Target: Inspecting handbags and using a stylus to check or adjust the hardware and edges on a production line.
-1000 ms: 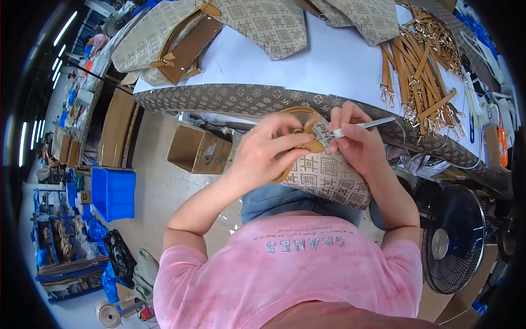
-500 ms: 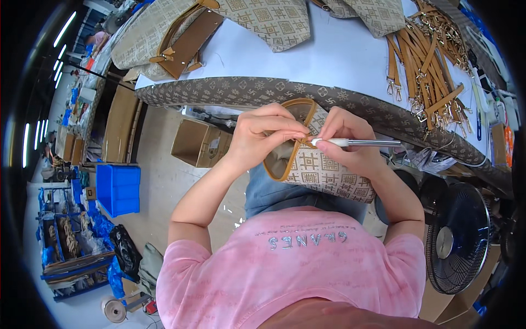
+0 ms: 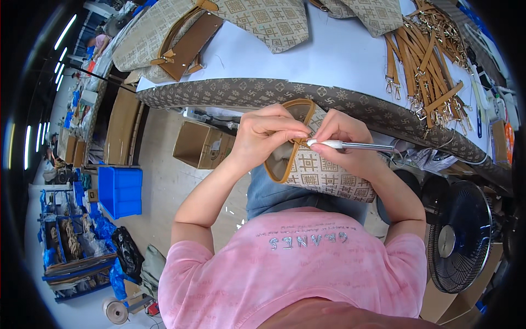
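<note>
A beige bag [image 3: 329, 174] with a brown square pattern rests on my lap, tilted, its open mouth edged with tan trim [image 3: 279, 175]. My left hand [image 3: 262, 132] is closed in a pinch at that rim, on a small tan strip [image 3: 298, 141]. My right hand [image 3: 346, 136] grips a slim pen-like tool [image 3: 364, 146], white at one end with a silver shaft pointing right. The tool's white end meets the strip beside my left fingertips. What its tip does there is hidden by the fingers.
Ahead stands a white-topped table [image 3: 252, 61] with a dark patterned edge. Patterned bags [image 3: 268, 24] and a heap of tan straps with metal clips [image 3: 427, 66] lie on it. A black fan [image 3: 459, 241] stands right; a cardboard box [image 3: 189, 145] and blue bin [image 3: 120, 192] left.
The tool has shifted slightly to the left and its shaft tilts a little lower at the right end. Both hands keep their hold at the rim.
</note>
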A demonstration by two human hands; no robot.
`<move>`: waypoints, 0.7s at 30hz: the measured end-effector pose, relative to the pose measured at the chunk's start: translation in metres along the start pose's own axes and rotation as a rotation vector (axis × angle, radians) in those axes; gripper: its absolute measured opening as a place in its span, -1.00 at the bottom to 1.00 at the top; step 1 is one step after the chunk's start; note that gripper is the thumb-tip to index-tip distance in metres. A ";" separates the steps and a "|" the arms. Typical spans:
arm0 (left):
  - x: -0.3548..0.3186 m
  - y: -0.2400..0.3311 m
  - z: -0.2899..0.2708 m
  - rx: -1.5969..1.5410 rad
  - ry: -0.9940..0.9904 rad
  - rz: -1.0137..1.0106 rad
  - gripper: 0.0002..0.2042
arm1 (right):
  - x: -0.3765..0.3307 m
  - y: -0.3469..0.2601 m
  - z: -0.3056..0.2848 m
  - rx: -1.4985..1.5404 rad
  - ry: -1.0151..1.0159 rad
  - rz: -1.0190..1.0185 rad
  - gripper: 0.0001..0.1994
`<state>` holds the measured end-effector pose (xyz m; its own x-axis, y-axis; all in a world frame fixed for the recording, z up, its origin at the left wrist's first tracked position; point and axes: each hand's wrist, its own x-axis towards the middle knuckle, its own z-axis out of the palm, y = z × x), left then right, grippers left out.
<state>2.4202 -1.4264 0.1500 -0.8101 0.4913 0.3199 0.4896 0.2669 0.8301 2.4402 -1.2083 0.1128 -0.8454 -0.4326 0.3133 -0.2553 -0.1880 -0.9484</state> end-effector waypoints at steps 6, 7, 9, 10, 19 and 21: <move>0.001 0.000 0.002 0.024 0.007 0.024 -0.87 | 0.000 0.000 -0.001 -0.030 -0.010 -0.012 -0.85; 0.001 0.000 0.002 0.019 0.012 0.037 -0.87 | 0.000 0.001 -0.001 -0.029 -0.013 -0.014 -0.85; 0.001 -0.001 0.001 0.016 0.015 0.030 -0.88 | 0.000 0.001 -0.001 -0.030 -0.011 -0.014 -0.85; 0.001 -0.001 0.001 0.005 0.021 0.032 -0.88 | 0.000 0.001 -0.001 -0.030 -0.011 -0.012 -0.85; -0.006 -0.021 -0.009 -0.499 0.165 -0.241 -0.75 | 0.002 0.000 -0.006 0.100 0.014 -0.088 -0.90; -0.013 -0.036 -0.032 -0.538 0.209 -0.153 -0.62 | 0.004 0.001 -0.014 0.169 0.092 -0.153 -0.92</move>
<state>2.4025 -1.4686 0.1302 -0.9316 0.2924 0.2159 0.1741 -0.1624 0.9712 2.4303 -1.1979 0.1119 -0.8441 -0.3067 0.4397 -0.3083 -0.3932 -0.8662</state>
